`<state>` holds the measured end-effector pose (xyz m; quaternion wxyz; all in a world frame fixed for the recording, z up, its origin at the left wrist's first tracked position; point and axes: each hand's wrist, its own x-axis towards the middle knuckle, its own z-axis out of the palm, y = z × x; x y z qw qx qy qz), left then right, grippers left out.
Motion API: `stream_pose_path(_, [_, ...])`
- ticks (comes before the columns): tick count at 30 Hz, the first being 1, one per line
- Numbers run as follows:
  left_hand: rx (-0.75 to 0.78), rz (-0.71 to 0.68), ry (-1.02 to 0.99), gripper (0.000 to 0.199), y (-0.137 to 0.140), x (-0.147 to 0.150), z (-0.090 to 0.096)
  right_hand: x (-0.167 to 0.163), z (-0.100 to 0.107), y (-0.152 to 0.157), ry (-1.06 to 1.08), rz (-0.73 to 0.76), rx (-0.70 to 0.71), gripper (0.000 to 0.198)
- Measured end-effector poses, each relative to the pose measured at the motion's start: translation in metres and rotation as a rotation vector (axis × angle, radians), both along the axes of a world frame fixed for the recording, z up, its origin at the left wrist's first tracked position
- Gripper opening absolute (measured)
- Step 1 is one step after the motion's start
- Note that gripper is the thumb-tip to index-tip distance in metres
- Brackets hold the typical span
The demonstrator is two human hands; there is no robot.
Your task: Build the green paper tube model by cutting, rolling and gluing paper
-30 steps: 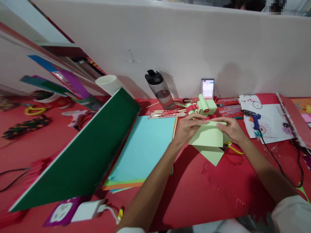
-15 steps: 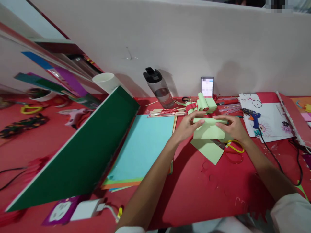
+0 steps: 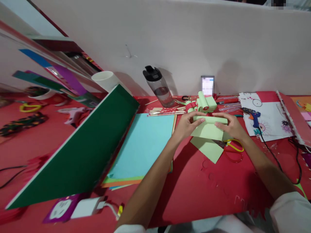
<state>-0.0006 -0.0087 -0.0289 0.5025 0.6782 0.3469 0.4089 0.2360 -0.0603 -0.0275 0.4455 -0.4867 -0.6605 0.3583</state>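
Observation:
A sheet of light green paper [image 3: 209,130] is between my two hands, its far edge curled into a roll. My left hand [image 3: 187,125] pinches the left end of that roll between thumb and fingers. At the other end my right hand [image 3: 229,125] grips it the same way. Below lies a second light green piece of paper [image 3: 209,150], flat on the table. Scissors with yellow handles [image 3: 236,145] rest beside it, their blades partly covered by paper. Just beyond my hands stands a light green paper model [image 3: 205,103] with small rolls and red parts.
On the left, a dark green board [image 3: 80,152] leans beside a stack of coloured paper [image 3: 145,145]. A water bottle [image 3: 159,87], wooden sticks [image 3: 166,111] and a phone [image 3: 207,85] are along the wall. A blue glue gun [image 3: 254,117] with a trailing cord lies right.
The far edge of the green paper now shows a thicker, rounder roll, and the sheet's lower part has shifted slightly left. Both hands keep nearly the same place.

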Motion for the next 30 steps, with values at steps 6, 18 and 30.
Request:
stream_pose_path(6, [0.018, -0.045, -0.009, 0.03, 0.001, 0.0, 0.0, -0.006, -0.002, -0.004, -0.058, -0.055, 0.058, 0.028])
stream_pose_path(18, [-0.213, -0.078, -0.066, 0.034, -0.001, 0.0, -0.001, -0.002, -0.001, -0.004, -0.175, 0.012, 0.34, 0.031])
stream_pose_path(30, [-0.066, -0.014, -0.153, 0.037, 0.0, -0.001, 0.004, 0.002, 0.007, 0.001, 0.108, -0.098, 0.034, 0.025])
